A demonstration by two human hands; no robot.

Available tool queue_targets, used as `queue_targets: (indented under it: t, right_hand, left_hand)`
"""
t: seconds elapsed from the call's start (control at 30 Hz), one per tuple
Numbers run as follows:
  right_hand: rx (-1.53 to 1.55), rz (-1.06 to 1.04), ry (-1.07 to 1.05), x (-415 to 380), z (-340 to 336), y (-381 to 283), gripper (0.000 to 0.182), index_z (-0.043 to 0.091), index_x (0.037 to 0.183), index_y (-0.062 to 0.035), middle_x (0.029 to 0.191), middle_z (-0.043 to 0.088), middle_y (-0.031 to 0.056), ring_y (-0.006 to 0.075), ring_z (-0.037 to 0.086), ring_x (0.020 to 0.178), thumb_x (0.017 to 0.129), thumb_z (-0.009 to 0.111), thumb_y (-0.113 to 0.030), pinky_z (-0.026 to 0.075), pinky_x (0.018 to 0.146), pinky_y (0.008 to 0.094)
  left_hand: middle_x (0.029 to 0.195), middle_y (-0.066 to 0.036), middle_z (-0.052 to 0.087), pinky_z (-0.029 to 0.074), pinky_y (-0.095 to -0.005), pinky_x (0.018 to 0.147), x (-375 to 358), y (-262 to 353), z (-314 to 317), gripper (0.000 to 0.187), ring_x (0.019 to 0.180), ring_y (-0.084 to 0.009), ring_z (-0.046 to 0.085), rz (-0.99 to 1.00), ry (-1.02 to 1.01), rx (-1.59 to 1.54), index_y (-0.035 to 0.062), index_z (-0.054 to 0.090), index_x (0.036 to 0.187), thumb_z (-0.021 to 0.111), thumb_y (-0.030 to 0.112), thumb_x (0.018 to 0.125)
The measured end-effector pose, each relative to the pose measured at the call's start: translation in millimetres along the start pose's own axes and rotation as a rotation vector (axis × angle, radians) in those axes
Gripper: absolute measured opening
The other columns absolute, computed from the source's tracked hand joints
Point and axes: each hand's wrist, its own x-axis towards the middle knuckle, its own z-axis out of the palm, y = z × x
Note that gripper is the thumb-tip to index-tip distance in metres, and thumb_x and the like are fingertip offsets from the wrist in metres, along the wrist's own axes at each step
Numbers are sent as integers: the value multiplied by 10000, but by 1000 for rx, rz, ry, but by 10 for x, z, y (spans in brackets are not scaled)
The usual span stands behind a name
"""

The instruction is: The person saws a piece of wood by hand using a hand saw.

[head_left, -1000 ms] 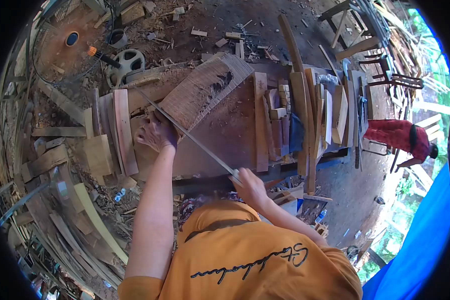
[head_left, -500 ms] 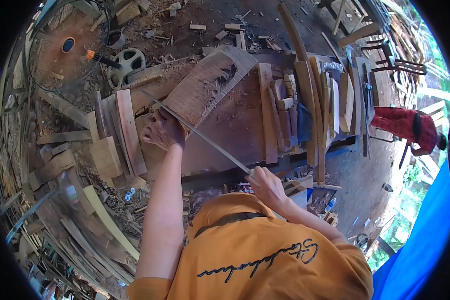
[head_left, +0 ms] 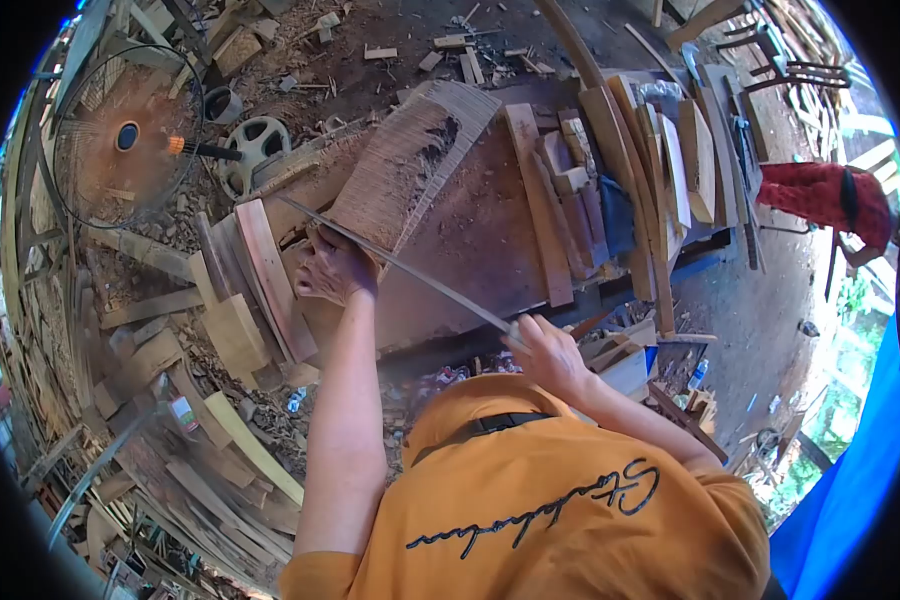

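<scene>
A broad, rough wooden slab [head_left: 400, 160] with a dark hollow lies slanted on the workbench [head_left: 440, 275]. My left hand [head_left: 337, 268] grips its near end, the fingers curled and partly hidden. In my right hand [head_left: 550, 355], closed round its handle end, is a long, thin metal tool [head_left: 420, 276]. The tool runs diagonally up and left across the slab's near end, just by my left fingers. Its exact kind is hard to make out.
Boards [head_left: 270, 270] lie left of the slab, and more planks [head_left: 610, 170] are stacked on the right. A round fan [head_left: 128, 137] stands at upper left. Another person in red [head_left: 820, 200] is at far right. Scraps litter the ground [head_left: 370, 25].
The whole view has shifted slightly. My right hand and the tool's handle end sit a little further right in the frame. Both hands keep their holds.
</scene>
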Motion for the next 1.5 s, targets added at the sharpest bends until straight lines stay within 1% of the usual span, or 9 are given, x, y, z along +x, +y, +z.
queue_targets:
  t: [0.17, 0.4, 0.5, 0.6, 0.7, 0.93, 1.13, 1.37, 1.5]
  right_hand:
    - [118, -186, 121, 1235, 708, -323, 281, 477, 1068, -78, 809, 578, 161, 389, 626, 720, 821, 609, -64, 530, 605, 461]
    - [-32, -59, 67, 57, 260, 74, 175, 520, 973, -96, 753, 552, 132, 346, 629, 697, 868, 644, -163, 523, 583, 449]
    - [1, 4, 42, 123, 89, -76, 183, 519, 960, -91, 752, 554, 131, 349, 623, 687, 863, 652, -170, 528, 588, 449]
    - [143, -165, 126, 975, 520, -257, 225, 485, 1036, -85, 780, 569, 162, 365, 625, 698, 842, 599, -84, 535, 606, 459]
    - [38, -129, 93, 1245, 735, -427, 274, 468, 1077, -87, 801, 574, 178, 372, 628, 704, 827, 574, -49, 537, 614, 459]
    - [-32, 54, -30, -21, -49, -163, 227, 495, 1018, -78, 777, 566, 155, 365, 641, 710, 867, 642, -164, 540, 605, 458]
    - [84, -145, 116, 1109, 628, -346, 267, 472, 1063, -80, 803, 583, 173, 384, 635, 715, 833, 606, -73, 537, 605, 465]
    - [-31, -7, -7, -77, -48, -22, 303, 514, 1058, -67, 787, 558, 139, 357, 628, 733, 797, 664, -95, 529, 606, 449]
    - [67, -128, 102, 742, 368, -207, 250, 501, 1048, -71, 783, 565, 151, 355, 625, 713, 825, 612, -64, 529, 602, 450]
  left_hand:
    - [1049, -111, 622, 295, -459, 908, -32, 12, -59, 479, 971, -300, 543, 13, -17, -85, 201, 695, 1142, 335, 484, 1004]
    - [1074, -102, 620, 289, -456, 912, -6, 44, -133, 487, 968, -295, 527, -12, -54, -39, 194, 697, 1144, 333, 485, 1004]
    - [1071, -102, 623, 290, -453, 913, -5, 29, -120, 491, 968, -298, 524, 1, -71, -23, 198, 698, 1148, 326, 483, 1005]
    - [1075, -105, 625, 291, -454, 914, -1, -21, 14, 493, 979, -306, 525, 1, -22, -104, 195, 696, 1135, 318, 484, 1005]
    - [1097, -101, 619, 290, -452, 917, -11, -34, -23, 494, 994, -307, 525, 25, -44, -56, 201, 689, 1140, 309, 486, 1006]
    - [1104, -102, 613, 295, -467, 906, 10, -9, -56, 492, 979, -308, 536, -20, -90, 21, 214, 679, 1167, 304, 488, 1003]
    - [1105, -111, 612, 296, -468, 899, -5, -22, 3, 494, 963, -315, 535, 13, -9, -57, 210, 690, 1156, 312, 487, 1001]
    - [1119, -116, 611, 293, -467, 912, 3, 22, -74, 478, 969, -314, 527, -15, -32, -15, 201, 692, 1166, 332, 469, 1003]
    - [1112, -100, 617, 289, -463, 920, -7, 30, -74, 466, 991, -311, 521, -30, -70, -82, 210, 694, 1164, 336, 464, 1006]
